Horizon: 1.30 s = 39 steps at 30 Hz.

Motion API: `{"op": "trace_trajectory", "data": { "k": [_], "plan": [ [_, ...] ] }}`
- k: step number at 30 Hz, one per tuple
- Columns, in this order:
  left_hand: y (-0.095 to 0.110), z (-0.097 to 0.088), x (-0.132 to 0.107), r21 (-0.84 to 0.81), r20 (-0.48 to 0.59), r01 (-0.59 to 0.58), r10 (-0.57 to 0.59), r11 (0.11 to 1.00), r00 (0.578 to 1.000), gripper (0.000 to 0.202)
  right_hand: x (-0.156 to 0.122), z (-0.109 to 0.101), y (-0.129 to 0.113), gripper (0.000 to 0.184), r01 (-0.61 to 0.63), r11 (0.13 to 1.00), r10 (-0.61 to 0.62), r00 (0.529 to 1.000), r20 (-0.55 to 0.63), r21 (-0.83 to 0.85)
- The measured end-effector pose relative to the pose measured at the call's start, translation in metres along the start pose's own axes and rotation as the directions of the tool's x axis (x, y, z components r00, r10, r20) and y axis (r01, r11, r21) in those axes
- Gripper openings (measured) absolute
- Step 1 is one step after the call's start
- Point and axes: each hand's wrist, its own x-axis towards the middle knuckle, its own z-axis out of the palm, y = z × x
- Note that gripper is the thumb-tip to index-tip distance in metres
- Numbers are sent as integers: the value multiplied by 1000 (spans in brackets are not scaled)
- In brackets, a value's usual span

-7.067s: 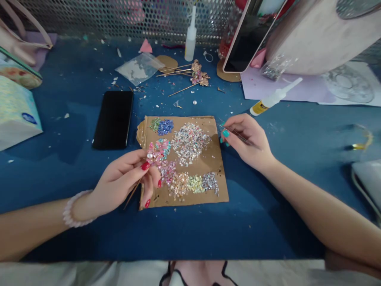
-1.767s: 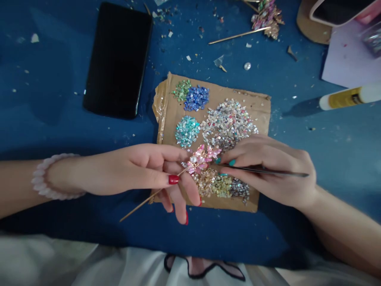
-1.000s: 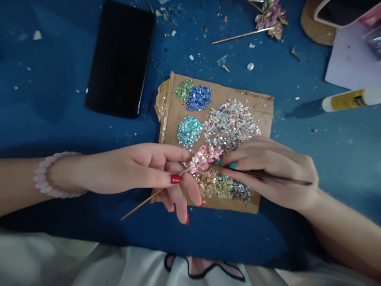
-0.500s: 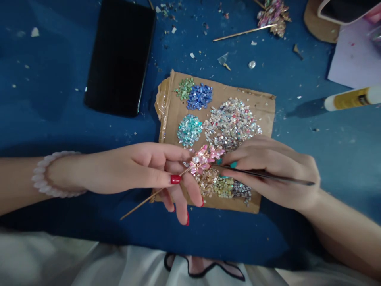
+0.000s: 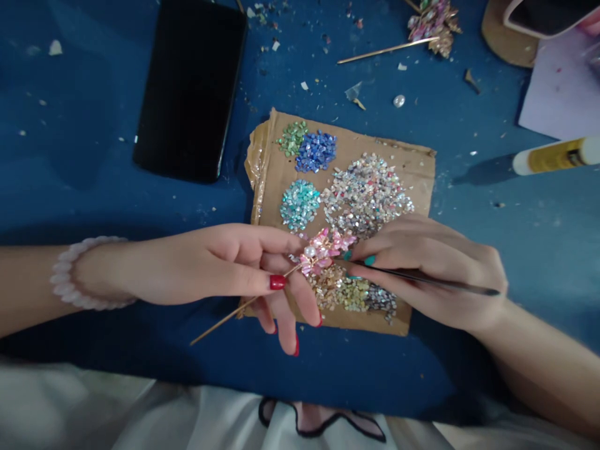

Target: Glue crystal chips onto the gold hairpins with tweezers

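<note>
My left hand (image 5: 239,269) pinches the gold stem of a hairpin (image 5: 225,320) between thumb and forefinger, its other fingers loosely spread. At the pin's head is a pink flower (image 5: 321,253) with petals of small shiny chips and a white pearl. Closed around slim dark tweezers (image 5: 435,284), my right hand (image 5: 440,256) is just right of the flower. The tweezers' tips are at the flower's lower right edge; whether they grip a chip cannot be made out. Beneath both hands lies a cardboard piece (image 5: 360,140) bearing heaps of coloured chips.
Silvery-white chips (image 5: 368,190), turquoise chips (image 5: 300,205) and blue chips (image 5: 316,151) lie on the cardboard. A black phone-like slab (image 5: 190,94) is at upper left. Another ornate hairpin (image 5: 434,28), a loose pearl (image 5: 399,101) and a glue tube (image 5: 555,155) are on the blue table.
The whole view has shifted very slightly. Both hands keep the same hold on the hairpin and tweezers, with hardly any visible movement.
</note>
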Motion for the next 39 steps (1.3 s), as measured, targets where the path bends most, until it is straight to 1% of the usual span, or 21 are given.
{"op": "trace_trajectory", "data": {
  "k": [4, 13, 22, 28, 33, 39],
  "plan": [
    [0, 0, 0, -22, 4, -3, 3, 1000, 1000, 23, 0, 0, -1, 19, 1, 1000, -1, 1000, 0, -17],
    [1, -1, -1, -15, 4, -2, 2, 1000, 1000, 26, 0, -2, -1, 19, 1, 999, -1, 1000, 10, -34],
    [-1, 0, -1, -6, -17, -2, 1, 1000, 1000, 21, 1, -1, -1, 17, -1, 1000, 2, 1000, 7, -30],
    [-1, -2, 0, -25, 10, 2, -2, 1000, 1000, 25, 1, 0, 0, 19, -17, 1000, 16, 1000, -11, -15],
    [-3, -4, -1, -57, 44, -24, 26, 998, 999, 22, 0, 1, 1, 20, -40, 999, 40, 999, -26, -13],
    [-1, -1, -2, -17, 5, 2, -2, 1000, 1000, 28, -1, -1, -2, 16, -45, 998, 45, 999, -13, -44]
  ]
}}
